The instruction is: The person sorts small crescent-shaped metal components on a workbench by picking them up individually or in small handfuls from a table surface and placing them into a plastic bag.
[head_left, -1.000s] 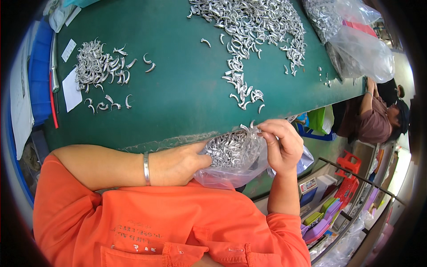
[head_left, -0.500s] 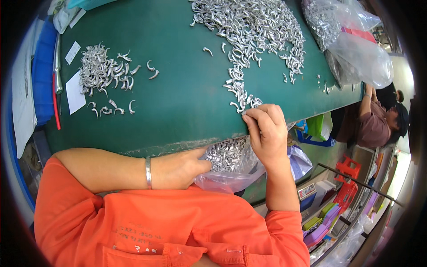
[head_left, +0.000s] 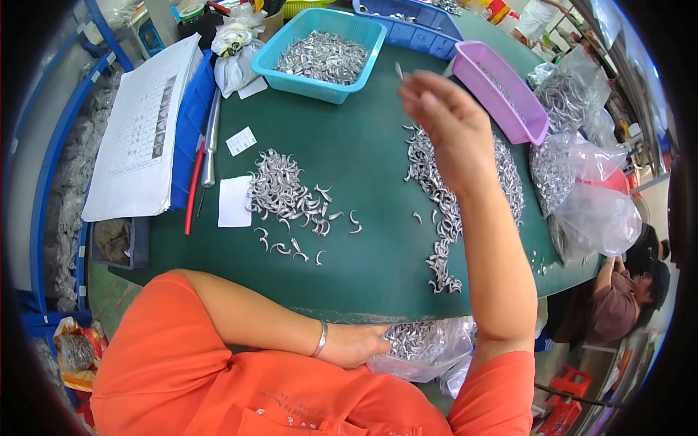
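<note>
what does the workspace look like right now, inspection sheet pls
surface: green table, mostly covered.
job's things: clear bag of curved metal parts at the near edge; one part raised.
clutter: two part piles, teal basket, purple basket, full bags, papers.
grippers: left hand holds the bag; right hand pinches the part.
cables: nothing seen.
surroundings: another person seated right.
</note>
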`<action>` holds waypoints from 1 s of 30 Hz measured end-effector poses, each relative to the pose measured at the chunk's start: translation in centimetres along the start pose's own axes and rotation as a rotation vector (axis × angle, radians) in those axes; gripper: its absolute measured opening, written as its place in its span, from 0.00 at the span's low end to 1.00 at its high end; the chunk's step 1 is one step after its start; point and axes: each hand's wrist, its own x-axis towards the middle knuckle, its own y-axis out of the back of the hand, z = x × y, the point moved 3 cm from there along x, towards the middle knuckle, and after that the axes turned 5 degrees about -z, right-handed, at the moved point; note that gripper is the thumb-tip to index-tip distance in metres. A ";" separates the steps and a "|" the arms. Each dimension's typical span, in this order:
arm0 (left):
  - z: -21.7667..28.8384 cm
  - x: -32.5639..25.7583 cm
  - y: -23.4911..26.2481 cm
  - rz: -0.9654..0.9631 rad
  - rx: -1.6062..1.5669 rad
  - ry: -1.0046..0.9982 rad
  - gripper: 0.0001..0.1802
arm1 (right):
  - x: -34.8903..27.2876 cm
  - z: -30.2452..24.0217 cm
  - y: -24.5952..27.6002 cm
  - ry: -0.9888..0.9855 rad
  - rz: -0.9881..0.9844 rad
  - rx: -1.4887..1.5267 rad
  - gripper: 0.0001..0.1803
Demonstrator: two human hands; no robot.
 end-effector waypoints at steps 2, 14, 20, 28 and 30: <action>0.2 -0.2 0.3 -0.013 0.034 0.009 0.11 | 0.6 -1.9 -0.7 0.139 0.015 0.170 0.14; 1.1 -0.6 1.8 -0.006 0.026 0.061 0.08 | -20.9 4.6 10.5 0.040 0.075 -0.524 0.15; 1.0 -0.2 1.6 0.080 0.082 -0.039 0.05 | -23.4 5.6 9.0 0.049 0.113 -0.999 0.13; 0.6 -0.2 1.2 0.087 0.012 -0.025 0.07 | -26.3 3.7 8.9 0.067 -0.005 -0.674 0.08; 1.0 -0.2 1.6 0.071 0.035 -0.015 0.07 | -25.6 4.5 8.4 0.063 0.101 -0.688 0.11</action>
